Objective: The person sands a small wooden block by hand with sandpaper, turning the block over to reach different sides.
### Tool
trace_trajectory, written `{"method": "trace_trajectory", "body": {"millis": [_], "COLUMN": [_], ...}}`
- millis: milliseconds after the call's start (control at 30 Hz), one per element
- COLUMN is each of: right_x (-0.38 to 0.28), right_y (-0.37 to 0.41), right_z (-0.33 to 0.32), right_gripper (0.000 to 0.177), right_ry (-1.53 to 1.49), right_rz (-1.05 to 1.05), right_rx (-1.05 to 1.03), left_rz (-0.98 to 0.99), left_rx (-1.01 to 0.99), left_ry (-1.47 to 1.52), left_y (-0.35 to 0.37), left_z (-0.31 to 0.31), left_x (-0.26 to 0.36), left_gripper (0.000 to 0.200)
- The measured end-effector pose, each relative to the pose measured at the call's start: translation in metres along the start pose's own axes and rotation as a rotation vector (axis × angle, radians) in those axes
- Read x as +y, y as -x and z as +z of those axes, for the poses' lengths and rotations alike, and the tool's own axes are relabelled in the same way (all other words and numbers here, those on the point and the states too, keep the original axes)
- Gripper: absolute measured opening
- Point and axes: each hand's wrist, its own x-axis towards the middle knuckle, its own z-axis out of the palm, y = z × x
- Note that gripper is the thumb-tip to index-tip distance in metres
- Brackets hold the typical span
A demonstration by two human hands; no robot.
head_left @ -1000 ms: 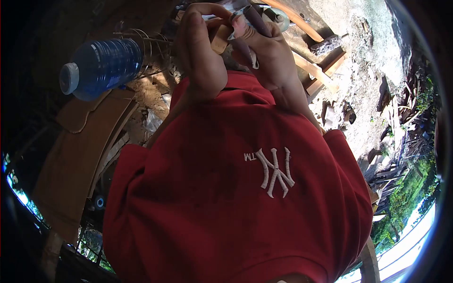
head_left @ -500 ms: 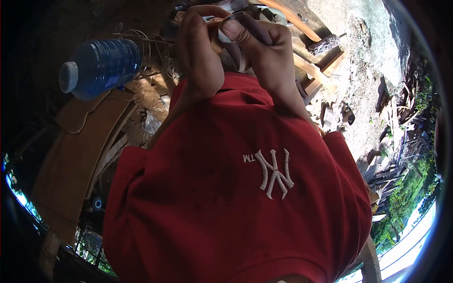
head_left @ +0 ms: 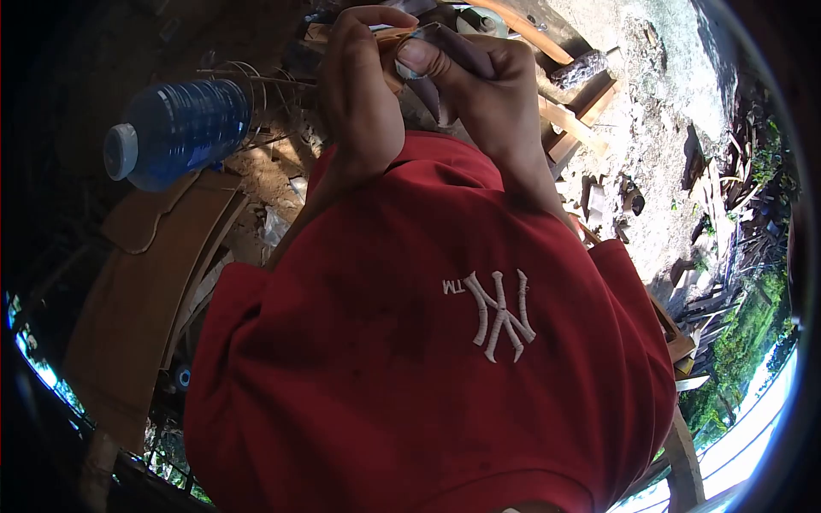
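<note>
At the top of the head view, my two hands work close together in front of the red shirt. My right hand [head_left: 499, 98] pinches a folded grey-brown sheet of sandpaper [head_left: 464, 51], its thumb pressing on the whitish backing. Curled round a small orange-brown piece of wood [head_left: 391, 43] is my left hand [head_left: 363, 98]. The sandpaper lies against the wood near the right thumb. Fingers hide most of the wood, so its full shape cannot be made out.
A large blue water bottle [head_left: 184, 132] with a white cap lies at the left. Below it lean brown wooden boards [head_left: 128, 299]. Wood pieces [head_left: 586, 120] lie on the sunlit ground at the right, with scraps and plants farther off.
My hands have shifted slightly against each other, with the sandpaper still pinched on the right and the wood held on the left. The view has tilted a little.
</note>
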Motion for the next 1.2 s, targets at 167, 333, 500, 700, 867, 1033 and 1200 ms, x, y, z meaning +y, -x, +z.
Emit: {"method": "trace_trajectory", "body": {"millis": [167, 333, 500, 700, 867, 1033, 1200], "right_x": [0.023, 0.033, 0.042, 0.05, 0.037, 0.008, -0.008], "right_y": [-0.009, -0.01, -0.011, 0.006, 0.011, 0.01, 0.015], "right_z": [-0.009, -0.028, -0.045, -0.051, -0.042, -0.033, -0.022], "right_gripper": [0.028, 0.038, 0.038, 0.037, 0.04, 0.039, 0.037], "right_ry": [-0.125, -0.752, -1.177, -1.115, -0.638, -0.158, -0.184], "right_rz": [0.201, 0.33, 0.435, 0.394, 0.24, 0.048, -0.019], "right_rx": [0.074, -0.169, -0.285, -0.262, -0.172, 0.069, -0.068], "left_rz": [-0.259, -0.395, -0.594, -0.866, -0.708, -0.383, -0.117], "left_rx": [0.294, -0.41, -0.598, -0.72, -0.622, -0.169, -0.105], "left_ry": [0.331, 0.827, 1.153, 1.463, 1.195, 0.429, 0.186], "left_y": [0.003, -0.007, -0.009, -0.008, -0.003, 0.0, 0.0], "left_z": [0.017, -0.001, -0.001, -0.007, -0.008, 0.0, -0.008], "left_x": [-0.007, -0.003, -0.008, 0.0, 0.0, 0.023, 0.016], "left_gripper": [0.039, 0.04, 0.042, 0.032, 0.029, 0.03, 0.025]}}
